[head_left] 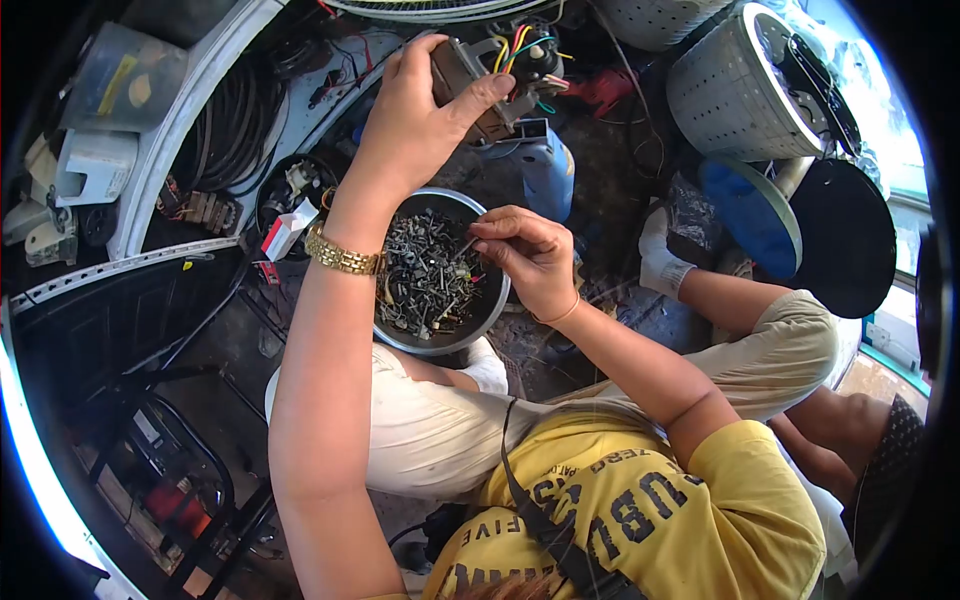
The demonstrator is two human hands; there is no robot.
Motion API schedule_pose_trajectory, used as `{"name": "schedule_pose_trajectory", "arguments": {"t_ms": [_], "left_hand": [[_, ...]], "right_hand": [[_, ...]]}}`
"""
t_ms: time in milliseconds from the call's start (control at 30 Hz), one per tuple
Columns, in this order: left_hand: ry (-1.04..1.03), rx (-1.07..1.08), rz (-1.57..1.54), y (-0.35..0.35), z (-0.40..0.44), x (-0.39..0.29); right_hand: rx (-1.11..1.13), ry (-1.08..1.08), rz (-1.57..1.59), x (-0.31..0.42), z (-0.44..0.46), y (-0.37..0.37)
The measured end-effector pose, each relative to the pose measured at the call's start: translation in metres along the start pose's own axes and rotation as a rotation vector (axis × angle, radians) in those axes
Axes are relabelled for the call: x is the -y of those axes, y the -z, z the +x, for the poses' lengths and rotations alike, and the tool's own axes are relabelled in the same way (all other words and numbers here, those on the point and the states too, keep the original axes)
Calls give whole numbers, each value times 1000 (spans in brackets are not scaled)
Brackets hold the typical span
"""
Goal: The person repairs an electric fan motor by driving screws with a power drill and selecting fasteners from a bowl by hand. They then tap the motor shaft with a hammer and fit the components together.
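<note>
In the head view, a metal block (pixel 452 78) is gripped by the left hand (pixel 415 125), raised beyond a bowl (pixel 494 300) of screws and small scraps (pixel 425 265) set low before the person. The block's long axis is slanted from upper left to lower right, its near end pointed past the bowl toward the blue jug (pixel 550 175). The bowl is reached more closely by the right hand (pixel 530 255), whose fingertips are pinched together over its right side; a thin piece (pixel 470 243) seems to be held there, too small to be identified. The block is placed up and to the left of that pinch, well apart from it, and the bowl's left edge is crossed by the left forearm.

Counted are one block, one bowl, one jug, one red-and-white box (pixel 288 230) and two perforated drums (pixel 735 90); the scraps cannot be counted. Coloured wires (pixel 515 50) are seen beside the block; whether they are joined to it cannot be told.
</note>
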State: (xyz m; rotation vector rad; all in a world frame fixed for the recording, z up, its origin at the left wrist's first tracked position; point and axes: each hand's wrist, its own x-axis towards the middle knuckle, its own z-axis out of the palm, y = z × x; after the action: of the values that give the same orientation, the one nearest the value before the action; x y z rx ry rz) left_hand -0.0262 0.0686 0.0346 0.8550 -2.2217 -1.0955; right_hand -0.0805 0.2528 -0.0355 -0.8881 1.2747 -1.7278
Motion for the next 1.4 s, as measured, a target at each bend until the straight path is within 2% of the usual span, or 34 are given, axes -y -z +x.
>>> {"name": "schedule_pose_trajectory", "arguments": {"t_ms": [67,133,200,300,433,567,700,900,1400], "left_hand": [[18,24,-26,0,0,0],[0,36,26,2,1,-3],[6,37,57,1,2,-5],[28,73,30,0,3,-12],[43,85,34,-3,4,-17],[44,90,55,-5,4,-22],[17,84,45,-7,5,-22],[30,68,28,-8,6,-23],[33,88,48,-7,6,-26]], "right_hand": [[-20,76,-51,13,4,5],[-132,297,-296,29,14,15],[-287,349,-415,37,28,27],[-365,369,-365,36,48,37],[-312,381,-427,28,60,38],[-373,330,-547,24,57,30],[-447,324,-443,22,60,28],[-385,325,-446,20,64,31],[-399,277,-424,17,66,35]]}}
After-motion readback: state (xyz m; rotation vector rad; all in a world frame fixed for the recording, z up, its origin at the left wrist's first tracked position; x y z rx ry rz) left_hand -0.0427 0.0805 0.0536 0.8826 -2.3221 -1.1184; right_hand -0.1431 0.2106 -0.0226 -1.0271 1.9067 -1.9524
